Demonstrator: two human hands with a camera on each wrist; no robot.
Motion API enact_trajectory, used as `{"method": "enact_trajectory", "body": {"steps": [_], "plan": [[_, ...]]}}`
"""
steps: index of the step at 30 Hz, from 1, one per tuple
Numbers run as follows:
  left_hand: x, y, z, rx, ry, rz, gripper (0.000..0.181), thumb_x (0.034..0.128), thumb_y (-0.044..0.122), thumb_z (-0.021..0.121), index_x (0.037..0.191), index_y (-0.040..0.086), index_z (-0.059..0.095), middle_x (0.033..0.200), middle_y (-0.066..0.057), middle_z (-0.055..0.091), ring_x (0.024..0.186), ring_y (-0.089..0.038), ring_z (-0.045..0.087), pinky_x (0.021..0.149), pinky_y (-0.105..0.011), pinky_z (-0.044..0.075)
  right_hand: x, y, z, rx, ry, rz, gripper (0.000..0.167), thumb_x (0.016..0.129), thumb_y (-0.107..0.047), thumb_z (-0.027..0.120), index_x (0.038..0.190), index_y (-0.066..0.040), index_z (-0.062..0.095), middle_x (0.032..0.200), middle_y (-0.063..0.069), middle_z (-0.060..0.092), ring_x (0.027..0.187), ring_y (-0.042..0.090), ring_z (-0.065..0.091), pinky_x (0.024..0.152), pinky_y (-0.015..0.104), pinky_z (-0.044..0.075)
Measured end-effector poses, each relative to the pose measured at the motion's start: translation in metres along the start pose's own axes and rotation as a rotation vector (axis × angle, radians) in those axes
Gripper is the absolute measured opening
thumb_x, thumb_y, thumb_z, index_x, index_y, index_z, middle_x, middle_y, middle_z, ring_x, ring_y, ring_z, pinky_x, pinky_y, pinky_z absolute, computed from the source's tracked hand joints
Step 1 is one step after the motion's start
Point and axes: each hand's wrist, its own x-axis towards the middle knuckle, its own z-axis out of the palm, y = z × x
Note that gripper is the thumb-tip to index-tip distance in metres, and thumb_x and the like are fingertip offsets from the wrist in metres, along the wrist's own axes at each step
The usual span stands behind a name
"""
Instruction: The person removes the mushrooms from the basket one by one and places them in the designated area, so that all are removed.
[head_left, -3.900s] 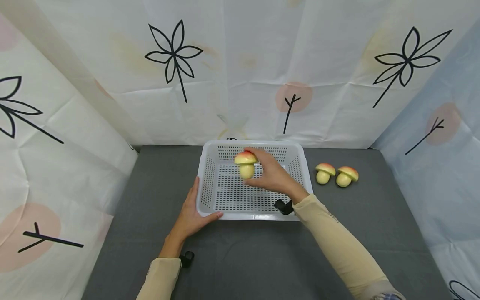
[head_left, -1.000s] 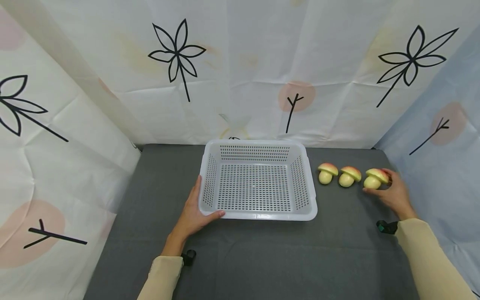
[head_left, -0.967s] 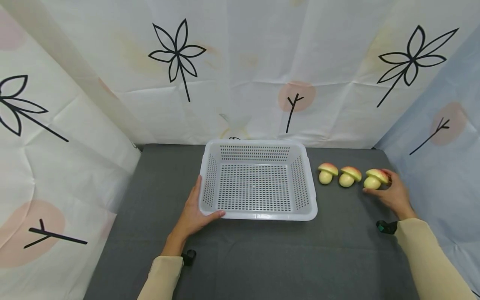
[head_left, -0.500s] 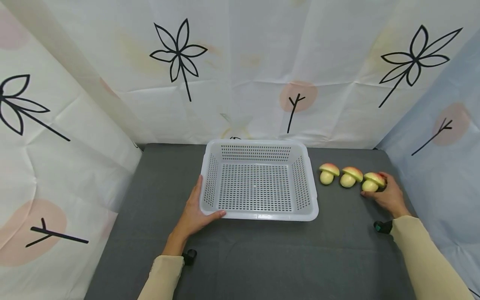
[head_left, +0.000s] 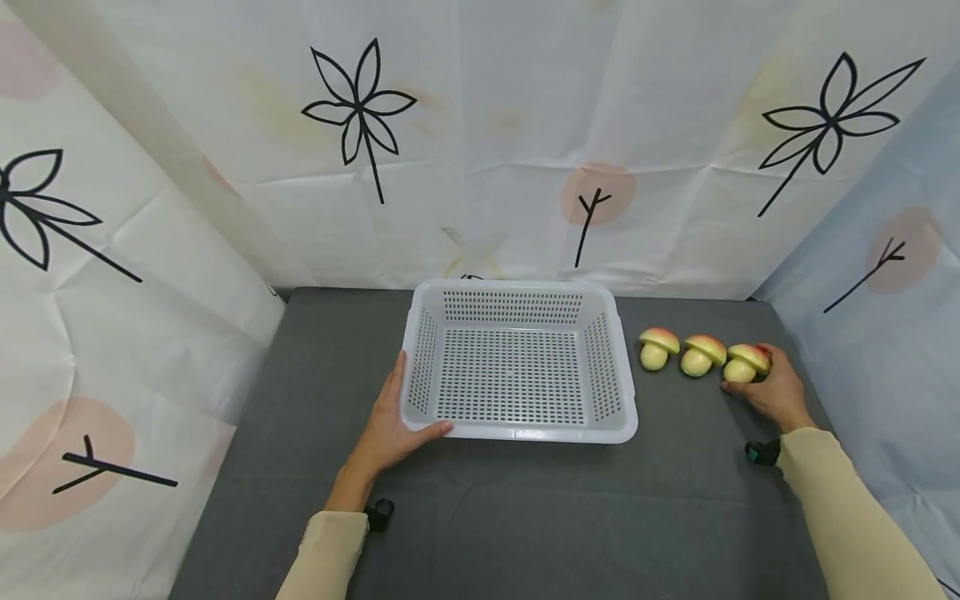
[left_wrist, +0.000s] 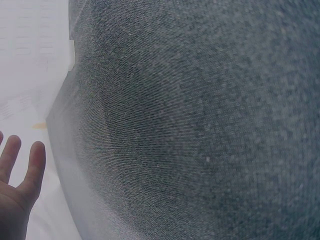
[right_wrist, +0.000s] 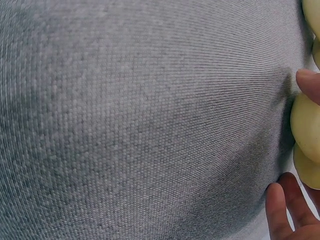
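In the head view, three toy mushrooms with yellow stems and red-yellow caps stand in a row on the grey cloth: a left mushroom (head_left: 656,348), a middle mushroom (head_left: 702,356) and a right mushroom (head_left: 745,364). My right hand (head_left: 782,392) holds the right one, thumb by its stem and fingers round the cap side. Its stem and cap (right_wrist: 307,125) show at the right edge of the right wrist view. At the white perforated basket (head_left: 517,434), my left hand (head_left: 386,433) rests on the front left corner, thumb along the front rim. Its fingers look straight in the left wrist view.
A dark grey cloth (head_left: 525,517) covers the table. Pale patterned fabric (head_left: 480,150) hangs behind it and on both sides. The basket's far rim lies close to the back fabric.
The right hand held a mushroom over the basket, then carried it right to the end of the row. Lately it shifted slightly left and nearer, beside the middle mushroom. The left hand stays at the basket.
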Motion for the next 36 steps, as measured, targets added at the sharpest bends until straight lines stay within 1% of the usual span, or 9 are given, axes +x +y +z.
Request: {"method": "enact_trajectory", "body": {"steps": [6,11,15,21,26,30,33,36], "plan": [[0.000,-0.001,0.000,-0.003,0.000,0.001,0.134,0.0693,0.040,0.094,0.164,0.030,0.001,0.167,-0.003,0.017,0.142,-0.033,0.034,0.108,-0.062,0.031,0.001,0.000,-0.001,0.011,-0.017,0.009,0.095,0.087,-0.017,0.078,0.153,0.013,0.016,0.142,0.047,0.029,0.124,0.062,0.033,0.100,0.068,0.028],[0.000,0.001,-0.001,0.004,-0.003,-0.001,0.134,0.0692,0.041,0.094,0.164,0.030,0.001,0.166,-0.005,0.018,0.140,-0.034,0.037,0.107,-0.062,0.033,0.000,0.001,-0.002,0.011,-0.027,0.021,0.097,0.088,-0.020,0.078,0.154,0.012,0.015,0.143,0.046,0.029,0.125,0.062,0.032,0.100,0.068,0.028],[0.000,0.002,0.000,0.004,-0.010,-0.005,0.134,0.0691,0.042,0.094,0.164,0.031,0.001,0.166,-0.005,0.019,0.139,-0.034,0.038,0.107,-0.062,0.034,-0.002,0.001,-0.003,0.009,-0.023,0.020,0.097,0.088,-0.020,0.078,0.154,0.013,0.014,0.143,0.046,0.028,0.126,0.062,0.032,0.100,0.068,0.027],[0.002,0.002,0.000,0.012,-0.014,0.004,0.134,0.0696,0.042,0.094,0.164,0.030,0.000,0.167,-0.004,0.017,0.142,-0.033,0.034,0.108,-0.063,0.032,-0.005,0.003,-0.006,0.021,-0.014,0.017,0.100,0.089,-0.023,0.078,0.156,0.011,0.012,0.147,0.046,0.026,0.129,0.063,0.030,0.103,0.069,0.026],[0.003,0.001,0.000,0.036,-0.013,0.015,0.134,0.0691,0.043,0.094,0.165,0.027,0.001,0.166,-0.005,0.019,0.142,-0.033,0.034,0.108,-0.063,0.032,-0.010,0.002,-0.009,0.054,0.009,-0.001,0.102,0.090,-0.027,0.078,0.157,0.010,0.010,0.145,0.047,0.026,0.128,0.062,0.031,0.099,0.070,0.028],[0.001,0.001,-0.002,0.051,-0.003,0.018,0.135,0.0683,0.043,0.094,0.165,0.025,0.002,0.165,-0.007,0.021,0.139,-0.033,0.037,0.107,-0.063,0.032,-0.015,-0.008,-0.011,0.065,0.050,-0.037,0.101,0.091,-0.031,0.076,0.158,0.009,0.011,0.146,0.047,0.026,0.129,0.063,0.032,0.097,0.071,0.030],[-0.002,0.002,-0.004,0.065,0.011,0.008,0.136,0.0677,0.044,0.094,0.165,0.027,0.001,0.164,-0.009,0.023,0.137,-0.034,0.039,0.107,-0.063,0.032,-0.021,-0.022,-0.011,0.051,0.084,-0.064,0.099,0.092,-0.034,0.075,0.158,0.007,0.015,0.148,0.045,0.027,0.131,0.063,0.030,0.099,0.073,0.027],[-0.004,0.002,-0.006,0.085,0.018,-0.005,0.134,0.0683,0.045,0.094,0.164,0.030,0.000,0.163,-0.010,0.024,0.136,-0.034,0.039,0.107,-0.063,0.032,-0.026,-0.038,-0.008,0.030,0.129,-0.120,0.091,0.093,-0.032,0.074,0.157,0.007,0.022,0.147,0.042,0.031,0.132,0.062,0.029,0.102,0.073,0.024]]}}
